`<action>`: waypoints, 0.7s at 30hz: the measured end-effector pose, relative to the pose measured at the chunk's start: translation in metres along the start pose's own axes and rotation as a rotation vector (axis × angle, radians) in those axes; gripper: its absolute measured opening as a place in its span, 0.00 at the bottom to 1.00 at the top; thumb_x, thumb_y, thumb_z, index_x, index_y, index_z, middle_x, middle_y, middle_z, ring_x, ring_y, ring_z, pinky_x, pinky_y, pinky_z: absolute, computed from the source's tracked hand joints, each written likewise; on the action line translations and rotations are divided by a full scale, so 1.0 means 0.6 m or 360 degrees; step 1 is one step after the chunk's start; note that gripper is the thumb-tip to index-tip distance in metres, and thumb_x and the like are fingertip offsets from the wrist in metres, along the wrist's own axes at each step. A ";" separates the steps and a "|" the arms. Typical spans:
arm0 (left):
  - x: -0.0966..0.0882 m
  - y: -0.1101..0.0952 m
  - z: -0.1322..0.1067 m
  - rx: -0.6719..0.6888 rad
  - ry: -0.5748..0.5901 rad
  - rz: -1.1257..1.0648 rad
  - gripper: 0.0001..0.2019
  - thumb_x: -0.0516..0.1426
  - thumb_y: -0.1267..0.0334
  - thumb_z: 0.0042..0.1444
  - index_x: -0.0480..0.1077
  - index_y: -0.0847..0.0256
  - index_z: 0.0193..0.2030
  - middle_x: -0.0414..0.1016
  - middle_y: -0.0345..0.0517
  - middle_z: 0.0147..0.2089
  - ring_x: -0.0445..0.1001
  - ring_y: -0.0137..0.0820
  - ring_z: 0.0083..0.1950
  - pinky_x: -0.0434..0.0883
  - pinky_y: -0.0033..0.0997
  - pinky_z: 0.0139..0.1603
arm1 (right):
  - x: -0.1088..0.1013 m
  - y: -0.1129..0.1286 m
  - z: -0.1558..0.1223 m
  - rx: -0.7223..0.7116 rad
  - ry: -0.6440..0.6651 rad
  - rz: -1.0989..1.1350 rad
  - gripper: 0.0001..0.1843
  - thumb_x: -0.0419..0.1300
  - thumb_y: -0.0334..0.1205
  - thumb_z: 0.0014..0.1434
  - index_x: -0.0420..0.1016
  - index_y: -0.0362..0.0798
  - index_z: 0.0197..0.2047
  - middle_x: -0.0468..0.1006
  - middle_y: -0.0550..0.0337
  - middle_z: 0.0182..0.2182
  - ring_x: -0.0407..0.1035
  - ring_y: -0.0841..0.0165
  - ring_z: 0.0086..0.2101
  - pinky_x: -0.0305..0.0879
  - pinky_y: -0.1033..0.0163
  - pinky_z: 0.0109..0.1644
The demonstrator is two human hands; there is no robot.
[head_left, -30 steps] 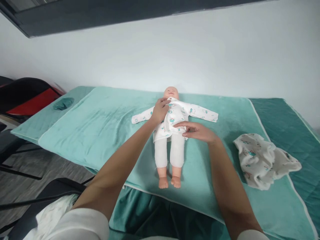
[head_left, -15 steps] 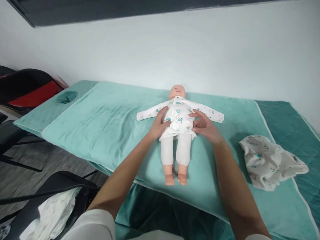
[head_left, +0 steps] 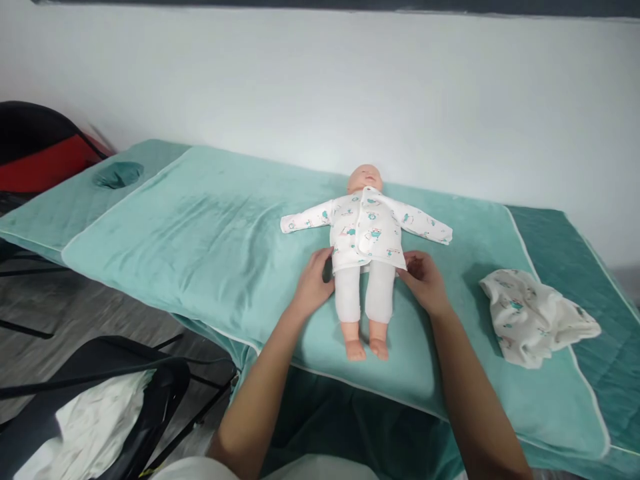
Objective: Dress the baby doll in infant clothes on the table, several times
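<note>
A baby doll (head_left: 365, 177) lies on its back on the green bed cover, arms spread. It wears a white long-sleeved top (head_left: 371, 227) with teal and pink prints, fastened down the front, and plain white trousers (head_left: 379, 293); its feet are bare. My left hand (head_left: 314, 283) rests beside the doll's hip at the top's lower edge, thumb and forefinger apart with a gap between them. At the opposite side my right hand (head_left: 426, 283) pinches the lower corner of the top between thumb and fingers.
A crumpled printed white cloth (head_left: 535, 317) lies right of the doll. The massage bed (head_left: 215, 220) has a face hole (head_left: 119, 175) at its left end and stands against a white wall (head_left: 300, 87). Black chairs stand at left; white cloth (head_left: 95, 427) lies on the nearer chair (head_left: 165, 393).
Both hands have moved from the sides of the doll's chest down to the top's hem. The printed front is now uncovered and lies flatter. The camera view has shifted slightly.
</note>
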State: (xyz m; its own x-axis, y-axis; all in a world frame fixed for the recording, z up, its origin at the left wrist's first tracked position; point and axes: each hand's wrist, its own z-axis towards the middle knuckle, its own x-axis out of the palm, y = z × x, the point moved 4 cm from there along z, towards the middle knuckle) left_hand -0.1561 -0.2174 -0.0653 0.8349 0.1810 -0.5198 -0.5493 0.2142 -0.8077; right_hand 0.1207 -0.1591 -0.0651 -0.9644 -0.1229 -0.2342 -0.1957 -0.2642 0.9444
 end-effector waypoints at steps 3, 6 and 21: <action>0.006 -0.005 -0.005 -0.0009 0.0017 0.0268 0.35 0.59 0.66 0.57 0.57 0.59 0.72 0.67 0.58 0.67 0.67 0.46 0.68 0.65 0.49 0.69 | -0.001 0.001 -0.005 0.0118 -0.0080 -0.0299 0.19 0.65 0.48 0.58 0.70 0.51 0.50 0.75 0.60 0.37 0.67 0.67 0.31 0.66 0.59 0.36; 0.010 -0.004 -0.005 -0.0034 0.0019 0.0462 0.28 0.57 0.63 0.61 0.63 0.62 0.68 0.74 0.58 0.58 0.71 0.48 0.60 0.68 0.50 0.62 | 0.005 0.007 -0.006 0.0123 -0.0101 -0.0614 0.21 0.62 0.49 0.60 0.71 0.49 0.53 0.77 0.59 0.35 0.68 0.66 0.30 0.65 0.58 0.36; -0.014 0.001 -0.027 -0.0271 -0.0321 0.0363 0.15 0.53 0.65 0.62 0.74 0.56 0.53 0.81 0.45 0.40 0.77 0.39 0.43 0.68 0.40 0.50 | -0.003 0.003 -0.041 0.0264 -0.0287 -0.0693 0.25 0.55 0.40 0.56 0.73 0.47 0.57 0.77 0.61 0.29 0.68 0.64 0.28 0.64 0.58 0.36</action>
State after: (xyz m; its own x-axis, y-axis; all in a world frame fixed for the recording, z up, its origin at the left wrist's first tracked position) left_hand -0.1629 -0.2343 -0.0658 0.6583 0.3952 -0.6406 -0.6931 -0.0137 -0.7207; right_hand 0.1267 -0.1829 -0.0685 -0.7993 0.1362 -0.5853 -0.5987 -0.0965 0.7951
